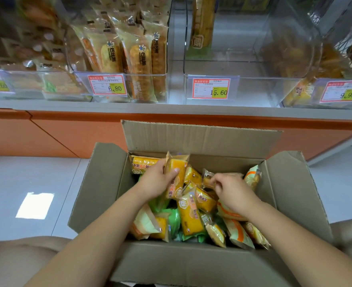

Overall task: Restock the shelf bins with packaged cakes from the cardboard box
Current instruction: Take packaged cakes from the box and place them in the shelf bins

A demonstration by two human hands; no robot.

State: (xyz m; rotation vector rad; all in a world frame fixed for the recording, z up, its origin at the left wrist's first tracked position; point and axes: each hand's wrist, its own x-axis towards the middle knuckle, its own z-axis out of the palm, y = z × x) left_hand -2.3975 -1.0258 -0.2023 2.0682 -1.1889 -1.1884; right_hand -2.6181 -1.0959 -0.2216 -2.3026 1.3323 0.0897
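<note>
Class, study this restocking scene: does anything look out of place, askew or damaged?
Nothing looks spilled or torn. The clear bin behind the 15.60 tag is nearly bare, one tall pack upright at its back. The packaged cakes in the cardboard box lie jumbled.

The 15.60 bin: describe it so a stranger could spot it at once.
Find the shelf above the box. In its row of clear containers, take the bin above the box. Unlike its stocked neighbours, it is almost empty, and its tag reads 15.60.
</note>
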